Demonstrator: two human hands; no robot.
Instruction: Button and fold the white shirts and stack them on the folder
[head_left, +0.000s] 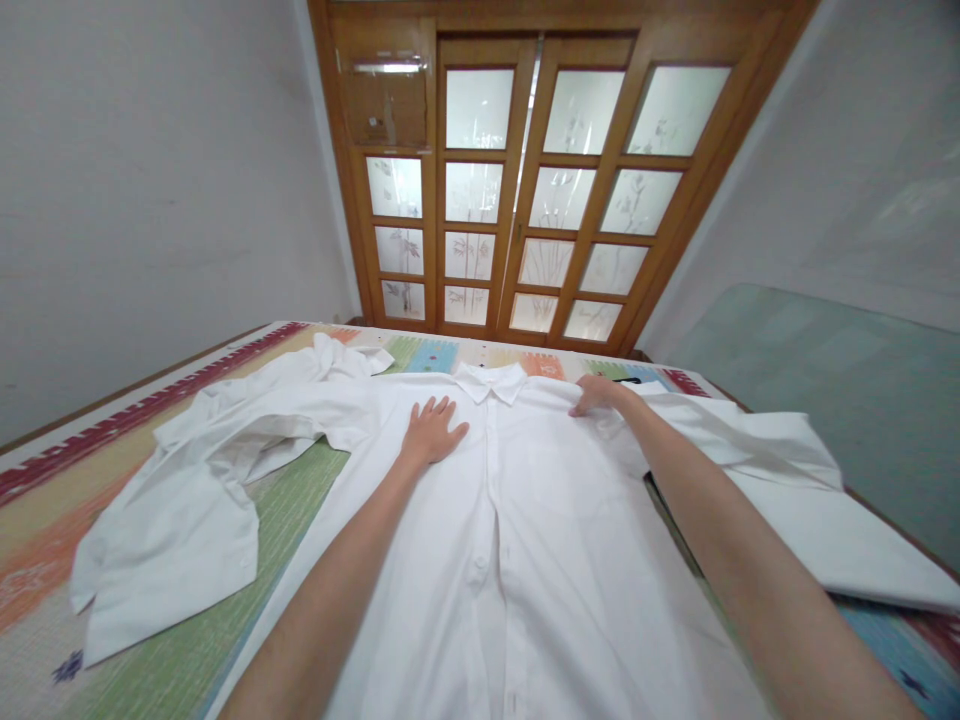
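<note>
A white button-front shirt lies spread out with its collar at the far end and its front facing up. Flat on the chest, left of the button line, rests my left hand, its fingers apart. My right hand is at the shoulder on the right, fingers bent and closed on the cloth there; the fingertips are partly hidden. Out to the left stretches a rumpled sleeve. My right forearm covers part of the shirt's right side.
Other white folded cloth lies at the right edge, partly behind my forearm. A striped, patterned cover is underneath everything. Past the far edge stand wooden doors with glass panes. A pale glass-like panel leans along the right wall.
</note>
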